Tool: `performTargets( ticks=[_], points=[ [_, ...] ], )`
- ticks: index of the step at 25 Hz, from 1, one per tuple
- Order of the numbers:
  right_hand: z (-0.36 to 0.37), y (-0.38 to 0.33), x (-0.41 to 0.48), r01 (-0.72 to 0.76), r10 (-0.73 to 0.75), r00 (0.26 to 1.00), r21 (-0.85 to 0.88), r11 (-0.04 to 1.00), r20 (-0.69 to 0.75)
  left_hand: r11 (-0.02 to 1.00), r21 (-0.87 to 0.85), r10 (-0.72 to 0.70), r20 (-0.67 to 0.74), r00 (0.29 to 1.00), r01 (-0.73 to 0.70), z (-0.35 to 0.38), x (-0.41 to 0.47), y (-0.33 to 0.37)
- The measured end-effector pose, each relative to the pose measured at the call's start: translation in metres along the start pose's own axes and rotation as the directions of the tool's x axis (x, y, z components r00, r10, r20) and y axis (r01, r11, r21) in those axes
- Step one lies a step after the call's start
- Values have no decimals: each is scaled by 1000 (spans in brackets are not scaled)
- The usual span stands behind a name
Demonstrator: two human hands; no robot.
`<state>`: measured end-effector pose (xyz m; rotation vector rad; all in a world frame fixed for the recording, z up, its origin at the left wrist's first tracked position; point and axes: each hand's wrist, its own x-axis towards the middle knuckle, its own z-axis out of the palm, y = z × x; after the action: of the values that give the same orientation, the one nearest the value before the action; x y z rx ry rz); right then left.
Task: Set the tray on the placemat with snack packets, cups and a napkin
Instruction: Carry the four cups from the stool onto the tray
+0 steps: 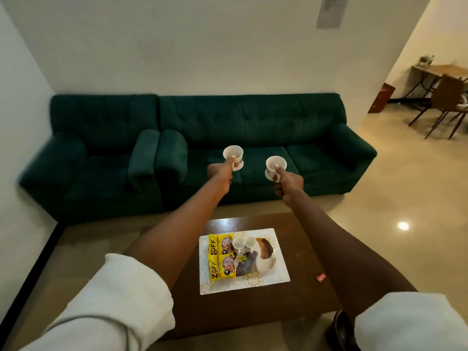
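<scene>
My left hand point(220, 176) grips a white cup point(233, 153) by its handle, held out high in front of the sofa. My right hand point(288, 184) holds a second white cup point(275, 165) the same way, a little to the right. Below on the table lies a white placemat point(278, 269) with a tray point(267, 262) on it. On the tray are two yellow snack packets point(220, 257), a dark packet point(247, 263) and two more white cups point(243, 243). I cannot make out a napkin.
The dark wooden coffee table point(291, 300) stands between me and a green sofa point(253, 138) with a matching armchair point(96, 153). A small red wrapper point(320, 277) lies on the table's right side. A dining table and chairs point(443, 97) stand far right.
</scene>
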<state>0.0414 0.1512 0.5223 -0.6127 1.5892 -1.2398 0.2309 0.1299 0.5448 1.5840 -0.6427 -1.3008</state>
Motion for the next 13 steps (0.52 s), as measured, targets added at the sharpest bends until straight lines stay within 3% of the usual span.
performTargets(
  ticks=[5,13],
  points=[
    [-12,5,44,-43,43,999,5,999,-23,998,55,-14,-17,1000,15,29,20,-9],
    [40,13,100,-69,70,997,-28,997,14,996,67,-62,-37,997,65,40,90,-45]
  ],
)
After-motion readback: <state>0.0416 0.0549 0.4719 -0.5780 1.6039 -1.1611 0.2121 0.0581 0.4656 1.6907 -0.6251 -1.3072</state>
